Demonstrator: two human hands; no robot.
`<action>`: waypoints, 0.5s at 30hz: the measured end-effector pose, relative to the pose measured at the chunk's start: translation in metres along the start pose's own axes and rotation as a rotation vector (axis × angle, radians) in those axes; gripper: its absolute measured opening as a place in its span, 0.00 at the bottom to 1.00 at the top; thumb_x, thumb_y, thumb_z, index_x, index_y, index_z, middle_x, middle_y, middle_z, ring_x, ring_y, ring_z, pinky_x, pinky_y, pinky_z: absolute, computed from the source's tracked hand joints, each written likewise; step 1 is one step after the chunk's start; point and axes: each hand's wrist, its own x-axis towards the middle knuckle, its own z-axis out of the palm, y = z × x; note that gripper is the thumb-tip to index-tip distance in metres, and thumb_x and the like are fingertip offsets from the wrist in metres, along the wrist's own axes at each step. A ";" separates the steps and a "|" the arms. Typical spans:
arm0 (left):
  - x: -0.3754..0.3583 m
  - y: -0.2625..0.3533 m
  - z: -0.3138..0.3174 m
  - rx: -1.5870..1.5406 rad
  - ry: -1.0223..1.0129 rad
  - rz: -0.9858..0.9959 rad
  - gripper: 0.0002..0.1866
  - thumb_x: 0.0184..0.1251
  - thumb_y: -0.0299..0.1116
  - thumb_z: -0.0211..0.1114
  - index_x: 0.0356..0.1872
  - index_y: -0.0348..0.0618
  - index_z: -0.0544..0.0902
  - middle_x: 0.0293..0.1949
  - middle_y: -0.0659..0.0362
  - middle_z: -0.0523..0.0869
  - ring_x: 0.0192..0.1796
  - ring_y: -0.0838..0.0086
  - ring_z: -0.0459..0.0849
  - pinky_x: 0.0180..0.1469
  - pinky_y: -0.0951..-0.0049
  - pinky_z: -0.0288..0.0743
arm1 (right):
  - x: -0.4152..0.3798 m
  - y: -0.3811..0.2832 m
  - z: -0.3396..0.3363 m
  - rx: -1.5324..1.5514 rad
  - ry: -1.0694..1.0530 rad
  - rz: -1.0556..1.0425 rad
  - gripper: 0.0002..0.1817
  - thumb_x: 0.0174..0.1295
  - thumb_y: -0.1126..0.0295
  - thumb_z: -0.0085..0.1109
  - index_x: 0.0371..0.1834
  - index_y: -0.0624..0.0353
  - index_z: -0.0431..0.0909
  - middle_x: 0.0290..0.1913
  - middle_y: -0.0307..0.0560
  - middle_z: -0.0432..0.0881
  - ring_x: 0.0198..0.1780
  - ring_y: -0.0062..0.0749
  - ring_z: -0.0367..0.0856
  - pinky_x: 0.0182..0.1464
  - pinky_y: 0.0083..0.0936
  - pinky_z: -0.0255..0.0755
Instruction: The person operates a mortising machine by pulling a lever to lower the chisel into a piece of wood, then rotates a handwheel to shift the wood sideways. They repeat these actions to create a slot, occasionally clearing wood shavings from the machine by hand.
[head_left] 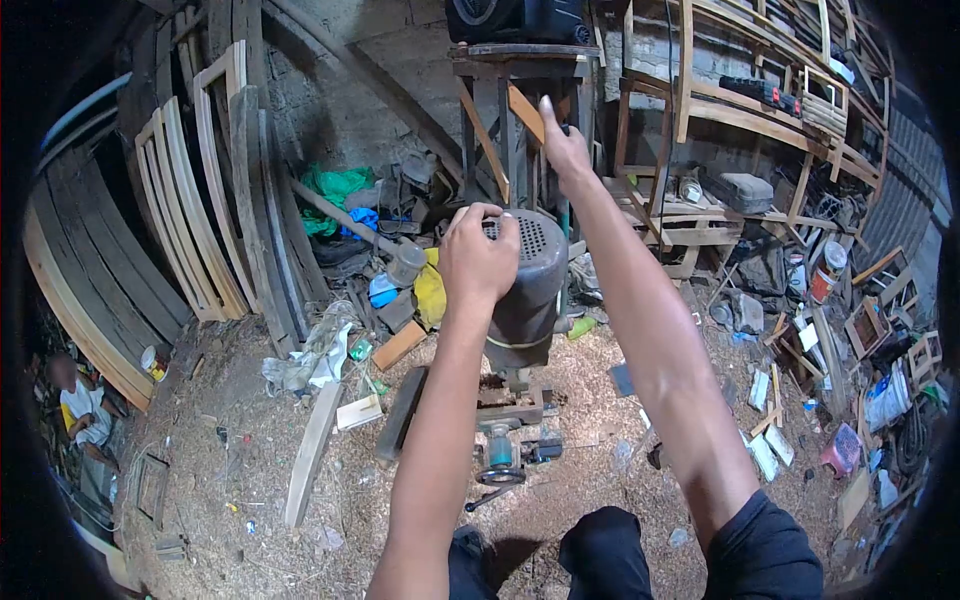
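Below me stands a floor machine with an upright cylindrical motor housing, its top pierced with vent holes. My left hand grips the left edge of that housing, fingers curled over the top. Further forward and right, my right hand is raised and closed, thumb pointing up. A small dark end shows beside its fingers; what it holds is mostly hidden. Under the housing are the machine's bed and a green vise-like part with a round handwheel.
Wood shavings cover the floor. Planks and frames lean on the left. A wooden stand carries a black case ahead. Wooden racks and mixed scrap fill the right. A seated person is at far left.
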 end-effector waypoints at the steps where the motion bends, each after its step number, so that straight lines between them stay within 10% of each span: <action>1: 0.001 0.001 0.001 -0.015 0.020 0.014 0.14 0.59 0.41 0.59 0.38 0.41 0.83 0.42 0.47 0.84 0.47 0.51 0.81 0.51 0.59 0.73 | -0.003 -0.005 -0.004 0.042 0.070 0.032 0.57 0.52 0.22 0.44 0.55 0.77 0.67 0.48 0.61 0.76 0.50 0.44 0.74 0.55 0.37 0.64; 6: -0.011 -0.009 0.007 -0.016 0.074 0.057 0.15 0.60 0.42 0.58 0.31 0.39 0.84 0.39 0.45 0.85 0.46 0.49 0.81 0.51 0.58 0.74 | -0.059 -0.013 -0.028 0.180 0.134 0.171 0.49 0.57 0.25 0.42 0.37 0.74 0.79 0.30 0.50 0.78 0.32 0.35 0.74 0.36 0.30 0.65; 8: -0.017 -0.004 0.004 0.037 0.072 0.005 0.15 0.59 0.40 0.58 0.30 0.39 0.85 0.35 0.45 0.85 0.44 0.49 0.82 0.50 0.57 0.74 | -0.093 -0.008 -0.034 0.375 0.164 0.134 0.29 0.62 0.41 0.52 0.18 0.57 0.73 0.23 0.42 0.74 0.30 0.28 0.70 0.38 0.30 0.64; 15: -0.092 -0.035 0.003 -0.024 0.174 0.230 0.25 0.64 0.38 0.55 0.60 0.36 0.70 0.63 0.43 0.70 0.65 0.48 0.67 0.67 0.55 0.59 | -0.230 0.044 -0.086 0.446 -0.010 -0.084 0.16 0.68 0.59 0.45 0.30 0.59 0.76 0.31 0.42 0.77 0.34 0.27 0.72 0.47 0.25 0.64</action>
